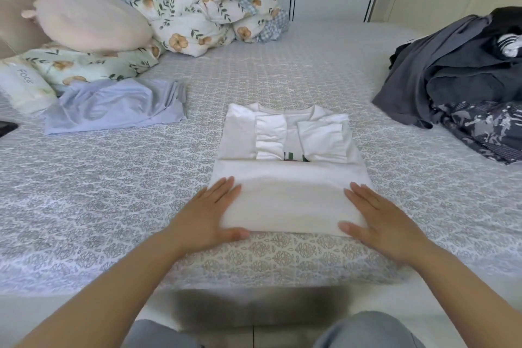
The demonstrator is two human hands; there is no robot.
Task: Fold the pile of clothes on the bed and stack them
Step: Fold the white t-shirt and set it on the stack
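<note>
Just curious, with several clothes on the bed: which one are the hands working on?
The white T-shirt in the middle: both hands lie flat on its folded lower half. The light-blue garment lies apart at left, the dark pile at right.

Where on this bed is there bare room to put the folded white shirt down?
Bare bedspread lies left of the white shirt, below the blue garment, and beyond the shirt toward the floral bedding. The right edge is crowded by the dark clothes pile.
</note>
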